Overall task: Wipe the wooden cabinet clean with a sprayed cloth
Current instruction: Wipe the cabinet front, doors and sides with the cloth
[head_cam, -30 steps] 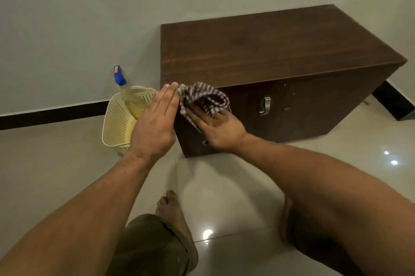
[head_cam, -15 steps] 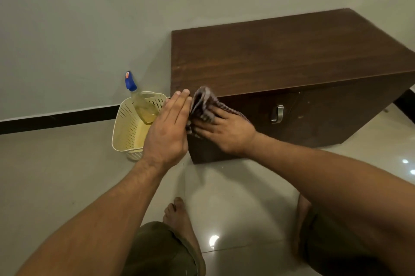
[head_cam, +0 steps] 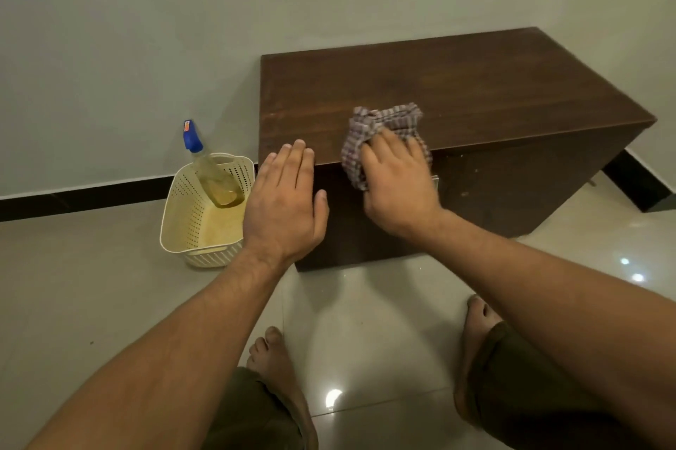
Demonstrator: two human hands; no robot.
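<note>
Cream perforated basket sits on the tiled floor at far left, just beside the cabinet's left end. Spray bottle stands in it, tilted, blue nozzle up and leaning left toward the wall (yellowish liquid inside).

Left hand is flat and empty, fingers straight and pressed together, thumb out to the right, fingertips at the front-left edge of the cabinet top; cannot tell whether it touches.

Dark wooden cabinet stands on the floor against the wall, long axis running left to right, near face toward the person.

Right hand presses down on the checked cloth, fingers slightly spread and curled over it. Cloth is bunched, draped across the front top edge, part on top, part hanging over the front face, long axis roughly front to back.

Bare feet and olive shorts at bottom of frame.
</note>
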